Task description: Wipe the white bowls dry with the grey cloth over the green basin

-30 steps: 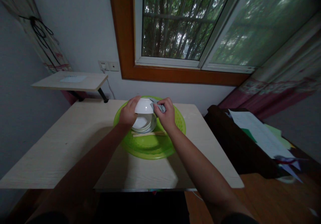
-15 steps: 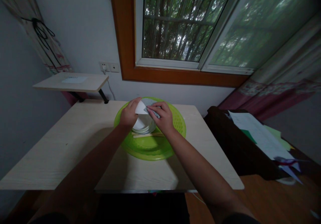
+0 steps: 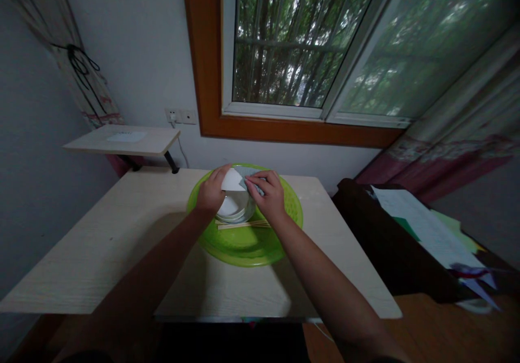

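Observation:
My left hand (image 3: 212, 190) is closed on a white bowl (image 3: 232, 181), which it holds tilted on its side above a round green plastic tray (image 3: 239, 255). My right hand (image 3: 268, 192) pinches a grey cloth (image 3: 245, 172) that lies against the bowl's right side; part of the cloth is hidden behind the fingers. Below the hands, a small stack of white bowls (image 3: 233, 211) stands in the tray. Several light wooden chopsticks (image 3: 239, 225) lie in front of the stack, their right ends under my right wrist.
The tray rests on a pale wooden table (image 3: 146, 227). A raised shelf (image 3: 134, 141) with a paper label stands at the back left. To the right, papers (image 3: 422, 225) lie on a dark brown piece of furniture (image 3: 390, 249). Behind the table are a wall and a window (image 3: 296, 54).
The whole view has shifted slightly downward in the frame. Both hands keep their hold on the bowl and cloth, with the right hand's fingers drawn slightly to the right.

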The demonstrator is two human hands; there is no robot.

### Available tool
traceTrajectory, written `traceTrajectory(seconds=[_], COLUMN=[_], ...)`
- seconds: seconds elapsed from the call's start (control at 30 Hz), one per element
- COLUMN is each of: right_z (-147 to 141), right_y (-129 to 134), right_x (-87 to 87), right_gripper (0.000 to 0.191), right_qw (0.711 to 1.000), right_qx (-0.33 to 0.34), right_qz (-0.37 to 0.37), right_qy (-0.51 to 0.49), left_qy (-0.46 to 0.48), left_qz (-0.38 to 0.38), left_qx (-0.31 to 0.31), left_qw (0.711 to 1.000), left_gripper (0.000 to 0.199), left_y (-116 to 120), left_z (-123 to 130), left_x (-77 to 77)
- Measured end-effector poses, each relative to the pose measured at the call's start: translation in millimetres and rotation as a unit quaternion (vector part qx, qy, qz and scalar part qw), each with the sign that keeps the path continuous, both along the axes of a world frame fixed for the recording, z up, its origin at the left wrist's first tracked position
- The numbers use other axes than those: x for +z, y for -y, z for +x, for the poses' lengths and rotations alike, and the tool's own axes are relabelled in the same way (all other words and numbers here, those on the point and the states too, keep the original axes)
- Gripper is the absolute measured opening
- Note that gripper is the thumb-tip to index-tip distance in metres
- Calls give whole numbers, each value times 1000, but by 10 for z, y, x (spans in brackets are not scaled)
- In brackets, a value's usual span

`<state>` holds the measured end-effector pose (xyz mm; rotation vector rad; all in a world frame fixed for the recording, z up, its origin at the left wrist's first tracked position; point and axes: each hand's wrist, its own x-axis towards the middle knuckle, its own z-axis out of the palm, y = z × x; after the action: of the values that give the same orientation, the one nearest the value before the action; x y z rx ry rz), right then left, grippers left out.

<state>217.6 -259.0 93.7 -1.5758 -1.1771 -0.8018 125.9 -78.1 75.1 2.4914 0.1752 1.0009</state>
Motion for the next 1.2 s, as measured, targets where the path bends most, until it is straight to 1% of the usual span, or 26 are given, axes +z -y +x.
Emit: traceTrajectory(seconds=[0.07, 0.13, 0.3, 0.5, 0.7, 0.87, 0.97, 1.07, 1.2], right_z=[22, 22, -21, 45, 12, 66, 45, -1, 13], right_y=[8, 9, -5, -4, -16, -4, -15, -29, -19], right_x=[-3, -4, 5, -18, -20, -33, -29, -17, -24], right_gripper=[12, 12, 11, 13, 12, 13, 12, 13, 14], right_qw=[1000, 1000, 999, 999, 1000, 1000, 1000, 999, 999], right_qx=[-19, -20, 25, -35, 9, -27, -12, 13, -3], right_qz=[13, 11, -14, 10, -19, -5, -6, -32, -41], right_qy=[-7, -6, 27, -28, -5, -10, 4, 12, -6], left_qy=[2, 1, -1, -3, -6, -1, 3, 1, -22], left_qz=[0, -2, -6, -14, -18, -27, -33, -35, -34], left_qx=[5, 7, 1, 1, 11, 9, 4, 7, 2], left_qw=[1000, 1000, 1000, 1000, 1000, 1000, 999, 999, 999], left_gripper=[72, 70, 65, 70, 72, 73, 73, 73, 71], left_y=[-6, -6, 5, -21, -26, -26, -32, -44, -67], left_z=[9, 14, 14, 22, 22, 29, 38, 54, 82], left_x=[-12, -15, 3, 0, -10, -13, -16, -38, -97])
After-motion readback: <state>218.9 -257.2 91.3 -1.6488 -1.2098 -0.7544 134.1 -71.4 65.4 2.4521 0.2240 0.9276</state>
